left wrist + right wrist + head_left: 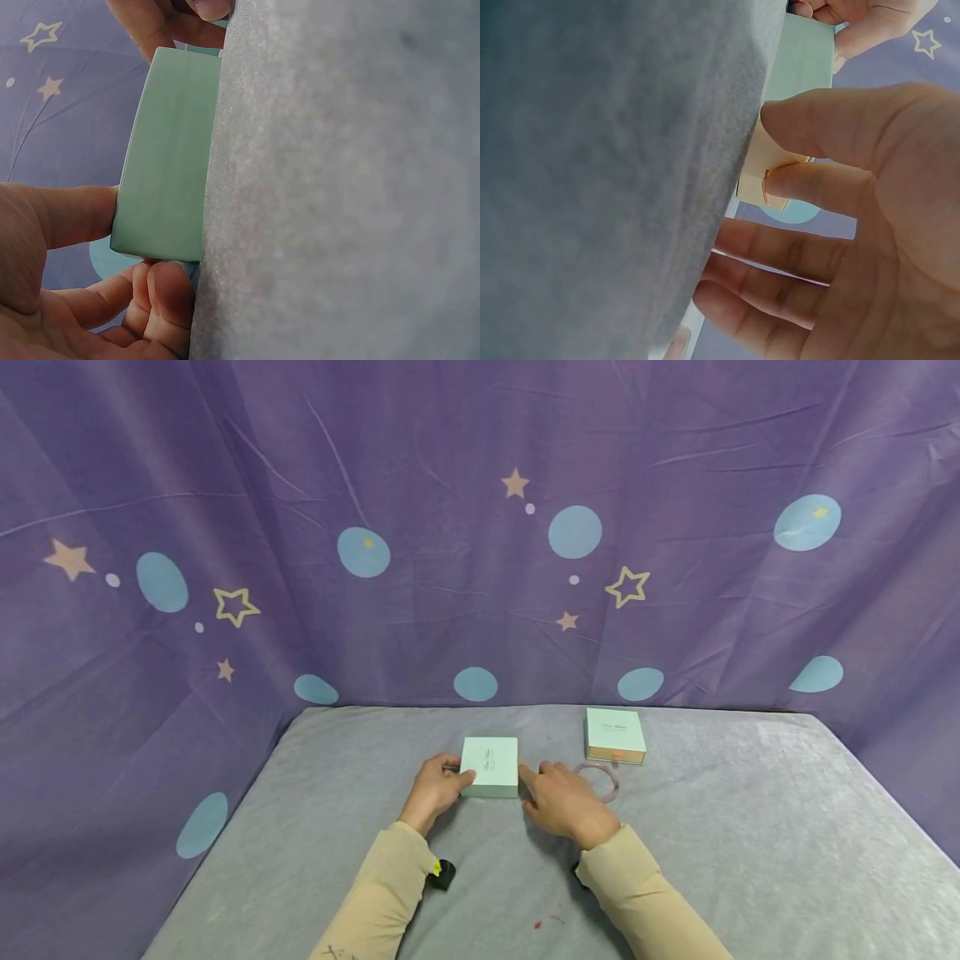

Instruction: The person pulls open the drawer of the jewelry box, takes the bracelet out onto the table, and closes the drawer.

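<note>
A mint-green square box (489, 767) with small script lettering on its lid lies flat on the grey cloth. My left hand (433, 789) grips its left side, thumb on the top edge and fingers low against the wall. At the box's right side, my right hand (566, 802) touches the tan end face (751, 178) with the index fingertip, by a small tab or loop (766, 187). The right thumb lies close to that face; the other fingers are extended. A pale pinkish bangle (614, 787) lies just right of the right hand, partly hidden by it.
Behind the bangle sits a second mint-green box (615, 727), its tan side facing the front. Purple curtains (450, 610) border the grey-covered table (750, 827) at the back and sides. Small red marks (537, 925) show on the cloth near the front.
</note>
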{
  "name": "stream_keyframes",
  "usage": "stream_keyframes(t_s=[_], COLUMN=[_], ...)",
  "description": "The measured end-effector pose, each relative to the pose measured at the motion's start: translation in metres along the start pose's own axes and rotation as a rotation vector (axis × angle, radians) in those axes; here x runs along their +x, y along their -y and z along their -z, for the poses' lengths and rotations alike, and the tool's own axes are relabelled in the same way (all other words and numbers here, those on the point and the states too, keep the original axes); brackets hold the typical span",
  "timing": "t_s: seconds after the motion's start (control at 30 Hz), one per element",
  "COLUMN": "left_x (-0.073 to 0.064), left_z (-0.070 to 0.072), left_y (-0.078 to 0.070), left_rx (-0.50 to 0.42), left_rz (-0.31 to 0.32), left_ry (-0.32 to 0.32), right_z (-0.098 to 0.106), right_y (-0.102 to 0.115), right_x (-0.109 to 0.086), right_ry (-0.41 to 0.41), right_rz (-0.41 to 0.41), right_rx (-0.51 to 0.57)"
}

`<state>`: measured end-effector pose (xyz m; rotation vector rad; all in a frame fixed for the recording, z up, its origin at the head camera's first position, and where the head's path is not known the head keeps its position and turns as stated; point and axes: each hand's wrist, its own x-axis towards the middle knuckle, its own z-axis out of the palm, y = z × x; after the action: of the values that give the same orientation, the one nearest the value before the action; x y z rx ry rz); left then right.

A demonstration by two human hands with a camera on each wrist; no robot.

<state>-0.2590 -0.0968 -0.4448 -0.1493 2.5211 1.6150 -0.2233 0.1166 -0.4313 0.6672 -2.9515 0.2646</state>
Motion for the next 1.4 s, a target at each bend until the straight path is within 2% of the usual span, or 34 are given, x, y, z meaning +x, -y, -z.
stream_keyframes(t_s=[0.6,1.03,1.4], left_x=[0.0006,-0.0012,-0.0003], left_z=[-0.0008,-0.0012,-0.0011], left_y=[0.0001,0.0008,0.0026], left_rx=[0.014,0.013,0.024], left_rz=[0.003,-0.005,-0.012], left_ry=[-0.008,-0.003,0.003], right_z=[-0.0028,-0.0024,-0.0021], right_y=[0.0021,0.0019,0.0023], right_x=[-0.0014,-0.0025,-0.0019], right_ry=[-0.007,-0.017,0.008], right_rz=[0.015,0.023,0.005], right_rx=[-0.042,-0.030,-0.025])
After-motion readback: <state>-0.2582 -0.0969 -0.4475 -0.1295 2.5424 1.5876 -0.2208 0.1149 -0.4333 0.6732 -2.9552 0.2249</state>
